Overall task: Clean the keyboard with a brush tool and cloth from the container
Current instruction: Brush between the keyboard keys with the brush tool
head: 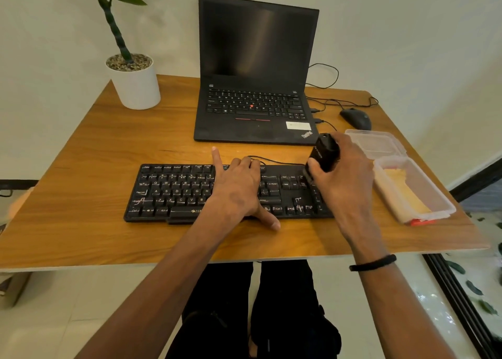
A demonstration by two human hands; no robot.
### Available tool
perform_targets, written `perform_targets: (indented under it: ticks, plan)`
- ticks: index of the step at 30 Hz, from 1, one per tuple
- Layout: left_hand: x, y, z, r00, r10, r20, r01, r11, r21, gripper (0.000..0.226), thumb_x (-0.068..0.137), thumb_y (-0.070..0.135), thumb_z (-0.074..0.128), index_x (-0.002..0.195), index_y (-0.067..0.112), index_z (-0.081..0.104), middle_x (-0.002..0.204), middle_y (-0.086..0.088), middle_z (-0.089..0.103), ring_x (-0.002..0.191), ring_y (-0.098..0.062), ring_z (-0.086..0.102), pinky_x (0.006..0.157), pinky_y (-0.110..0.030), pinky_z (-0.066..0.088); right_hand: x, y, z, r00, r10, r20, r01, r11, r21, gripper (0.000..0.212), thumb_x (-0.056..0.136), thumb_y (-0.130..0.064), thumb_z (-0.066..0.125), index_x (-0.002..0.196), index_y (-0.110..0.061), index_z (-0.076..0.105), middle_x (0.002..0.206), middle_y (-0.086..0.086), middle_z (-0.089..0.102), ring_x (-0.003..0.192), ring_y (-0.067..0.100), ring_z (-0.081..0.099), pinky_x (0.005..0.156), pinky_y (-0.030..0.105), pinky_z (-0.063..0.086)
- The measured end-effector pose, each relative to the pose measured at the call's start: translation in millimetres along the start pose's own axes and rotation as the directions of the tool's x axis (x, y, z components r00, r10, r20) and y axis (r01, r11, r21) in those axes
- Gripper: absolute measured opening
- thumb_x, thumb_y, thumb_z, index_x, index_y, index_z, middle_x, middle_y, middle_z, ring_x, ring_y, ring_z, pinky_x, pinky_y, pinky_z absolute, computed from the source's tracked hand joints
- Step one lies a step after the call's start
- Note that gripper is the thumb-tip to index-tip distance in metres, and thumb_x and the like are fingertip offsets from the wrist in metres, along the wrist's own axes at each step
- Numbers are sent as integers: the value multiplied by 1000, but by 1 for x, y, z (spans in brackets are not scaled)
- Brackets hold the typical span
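Observation:
A black keyboard [173,193] lies on the wooden desk in front of me. My left hand [236,187] rests flat across its middle, fingers spread, index finger pointing past the far edge. My right hand [345,176] is closed around a black brush tool [324,152], whose lower end touches the keys near the keyboard's right end. To the right stands a clear plastic container [440,203] with its lid [376,142] flipped open behind it. A yellow cloth [404,193] lies inside the container.
An open black laptop [255,87] sits behind the keyboard. A black mouse [357,118] and cables lie at the back right. A potted plant in a white pot [138,87] stands at the back left. The desk's front edge [163,261] is close to my legs.

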State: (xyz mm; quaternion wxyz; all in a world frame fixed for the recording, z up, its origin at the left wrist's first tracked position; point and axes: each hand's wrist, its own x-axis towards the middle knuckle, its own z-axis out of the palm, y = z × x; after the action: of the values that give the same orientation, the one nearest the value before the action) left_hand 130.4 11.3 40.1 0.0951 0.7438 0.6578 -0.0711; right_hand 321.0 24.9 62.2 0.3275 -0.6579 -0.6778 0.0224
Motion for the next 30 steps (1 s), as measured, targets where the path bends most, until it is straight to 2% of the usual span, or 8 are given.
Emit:
perform_targets:
  ticks: [5, 9, 12, 16, 19, 23, 26, 30]
  plan:
    - [1, 1, 1, 1000, -3, 0, 3, 1000, -1, 151, 43, 99, 65, 159, 13, 22, 160, -7, 35, 151, -30, 28, 114, -72, -17, -19, -20, 8, 989, -87, 122, 65, 981, 181, 66, 86, -36, 80, 144, -22, 51, 123, -2, 68, 101, 12, 67, 91, 29, 58]
    - [1, 0, 0, 1000, -7, 15, 7, 1000, -7, 152, 42, 99, 65, 159, 13, 20, 160, -8, 34, 152, -31, 27, 115, -73, -17, -17, 0, -1, 997, -58, 41, 52, 989, 137, 65, 86, -34, 79, 143, -20, 52, 126, 2, 69, 111, 17, 68, 97, 40, 58]
    - [2, 1, -1, 1000, -6, 21, 6, 1000, 15, 153, 41, 100, 64, 159, 13, 21, 159, -8, 35, 150, -31, 29, 115, -73, -16, -12, 12, -8, 999, -22, -37, 25, 997, 78, 63, 86, -31, 79, 142, -18, 53, 126, 5, 69, 113, 22, 66, 98, 41, 56]
    - [2, 3, -2, 1000, -8, 29, 7, 1000, 20, 151, 42, 99, 65, 159, 13, 22, 159, -8, 35, 150, -31, 29, 116, -74, -15, -24, 2, -2, 985, -143, 94, 122, 972, 199, 65, 86, -36, 78, 143, -22, 51, 126, 1, 68, 111, 15, 67, 92, 37, 60]
    - [2, 4, -2, 999, -16, 35, 15, 1000, 11, 150, 43, 97, 67, 159, 13, 21, 160, -7, 34, 151, -31, 28, 116, -74, -14, -28, -6, 1, 962, -237, 133, 209, 958, 197, 67, 88, -32, 78, 147, -21, 49, 130, 2, 66, 115, 13, 64, 96, 35, 58]
    - [2, 3, -1, 999, -18, 43, 17, 1000, 21, 153, 41, 99, 65, 159, 13, 20, 159, -7, 33, 151, -31, 28, 116, -75, -12, -2, 1, 1, 983, -169, 77, 158, 979, 125, 65, 90, -29, 75, 147, -20, 46, 130, 6, 65, 117, 19, 63, 93, 40, 59]
    - [2, 4, -1, 999, -19, 45, 18, 1000, 17, 152, 42, 98, 67, 159, 12, 20, 159, -7, 32, 151, -32, 27, 117, -75, -10, 2, 1, -2, 980, -178, 89, 170, 981, 87, 65, 88, -34, 78, 144, -19, 49, 124, 5, 67, 110, 17, 65, 92, 33, 59]
    - [2, 6, -1, 999, -24, 46, 24, 1000, 19, 151, 43, 96, 69, 158, 12, 21, 158, -8, 33, 150, -33, 27, 117, -74, -10, -4, -5, -6, 944, -249, 215, 227, 966, 119, 68, 83, -42, 80, 142, -24, 53, 121, -1, 70, 98, 5, 62, 84, 17, 52]
